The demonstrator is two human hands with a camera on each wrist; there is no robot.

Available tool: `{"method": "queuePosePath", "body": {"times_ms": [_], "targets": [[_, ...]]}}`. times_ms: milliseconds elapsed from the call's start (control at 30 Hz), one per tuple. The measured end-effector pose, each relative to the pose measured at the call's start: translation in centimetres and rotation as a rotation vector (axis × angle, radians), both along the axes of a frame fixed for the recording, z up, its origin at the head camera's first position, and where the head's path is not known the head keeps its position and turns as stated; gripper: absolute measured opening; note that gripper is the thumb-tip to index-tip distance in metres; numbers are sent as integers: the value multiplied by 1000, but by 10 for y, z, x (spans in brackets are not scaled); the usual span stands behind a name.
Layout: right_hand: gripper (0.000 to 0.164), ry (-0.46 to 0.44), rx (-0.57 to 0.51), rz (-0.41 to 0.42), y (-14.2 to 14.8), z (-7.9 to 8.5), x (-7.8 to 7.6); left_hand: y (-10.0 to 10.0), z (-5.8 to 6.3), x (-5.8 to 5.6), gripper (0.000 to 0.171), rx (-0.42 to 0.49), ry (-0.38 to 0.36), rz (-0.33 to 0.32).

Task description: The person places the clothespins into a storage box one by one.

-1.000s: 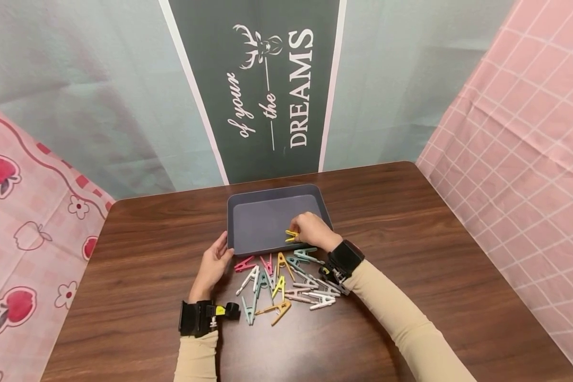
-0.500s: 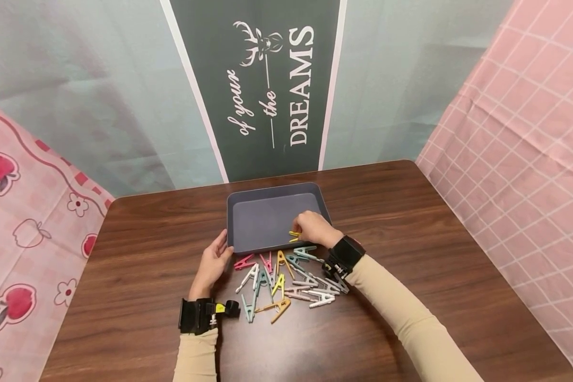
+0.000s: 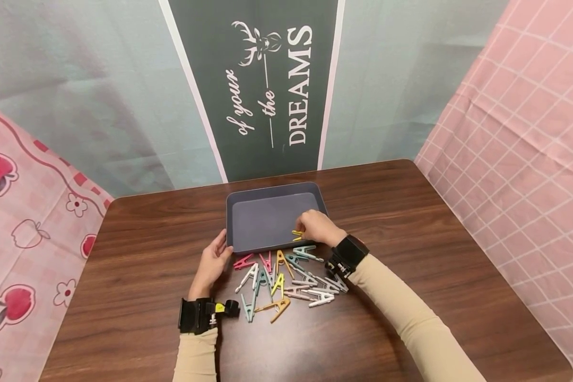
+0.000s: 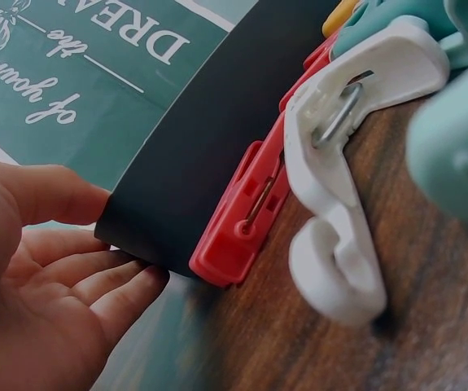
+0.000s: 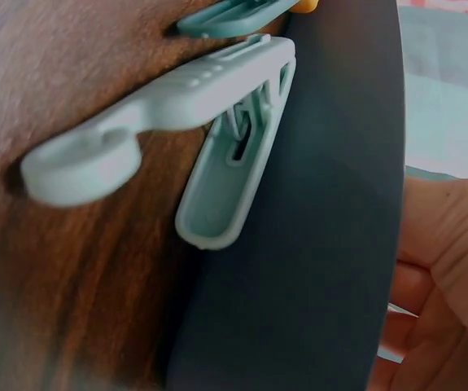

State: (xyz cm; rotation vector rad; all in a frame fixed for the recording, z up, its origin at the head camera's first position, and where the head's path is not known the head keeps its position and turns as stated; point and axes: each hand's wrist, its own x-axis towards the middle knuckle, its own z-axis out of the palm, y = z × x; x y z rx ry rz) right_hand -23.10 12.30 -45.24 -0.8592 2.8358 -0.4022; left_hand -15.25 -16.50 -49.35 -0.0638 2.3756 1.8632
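Observation:
My left hand [image 3: 212, 265] holds the near left corner of a dark grey tray [image 3: 260, 220]. In the left wrist view the thumb lies at the rim and the fingers reach along the outer wall. Over the tray's near right part, my right hand [image 3: 319, 228] pinches a yellow clothespin [image 3: 297, 232], whose two ends stick out to the left of the fingers. The right wrist view hides that clothespin behind the tray wall [image 5: 323, 204]. Near the left hand lie a red clothespin [image 4: 238, 216] and a white clothespin [image 4: 323, 155].
In front of the tray, several clothespins lie spread on the brown wooden table [image 3: 391, 212], among them a bright yellow one [image 3: 279, 284], an orange one [image 3: 280, 309] and a teal one [image 3: 248, 307]. A pale green clothespin [image 5: 193, 102] lies against the tray's near wall. Curtains surround the table.
My right hand has shifted slightly to the right inside the tray with the yellow clothespin. The left hand keeps its place at the tray corner.

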Motion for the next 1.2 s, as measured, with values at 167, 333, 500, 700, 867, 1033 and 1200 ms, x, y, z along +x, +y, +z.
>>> {"method": "queuePosePath", "body": {"times_ms": [167, 333, 500, 700, 867, 1033, 1200], "targets": [[11, 10, -9, 0, 2, 0, 1, 1, 1, 1, 59, 1, 2, -3], [10, 13, -19, 13, 3, 1, 2, 1, 1, 2, 59, -6, -3, -5], [8, 8, -27, 15, 5, 5, 4, 1, 1, 2, 59, 0, 0, -2], [8, -1, -29, -10, 7, 8, 8, 1, 1, 1, 59, -9, 5, 1], [11, 27, -58, -23, 13, 10, 16, 1, 0, 0, 59, -13, 7, 0], [13, 75, -85, -44, 21, 13, 28, 1, -1, 0, 59, -15, 10, 3], [17, 98, -134, -69, 27, 17, 40, 1, 0, -1, 59, -33, -6, 7]]}}
